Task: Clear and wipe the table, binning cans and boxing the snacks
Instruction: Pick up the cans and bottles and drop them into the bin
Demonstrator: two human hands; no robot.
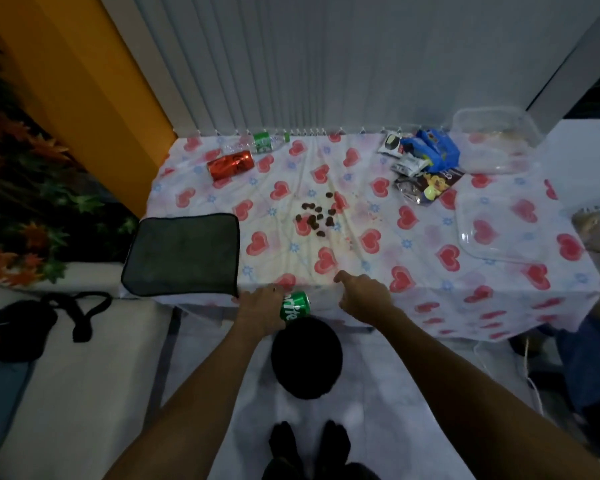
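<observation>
My left hand (260, 310) grips a green Sprite can (294, 305) at the table's front edge, just above a black bin (307, 358) on the floor. My right hand (362, 296) rests on the heart-print tablecloth (430, 244) beside it, fingers loosely spread, holding nothing. A red can (230, 165) lies on its side at the back left, next to a clear bottle with a green label (261, 143). Several snack packets (425, 160) are piled at the back right. Dark snack pieces (317, 216) lie scattered in the middle. A dark cloth (184, 254) sits at the front left corner.
A clear plastic box (496, 143) stands at the back right and its clear lid (499, 226) lies flat nearer me. A white bench with a black bag (25, 327) is on the left. Another person's foot (596, 230) shows at the right edge. My feet (309, 445) are below.
</observation>
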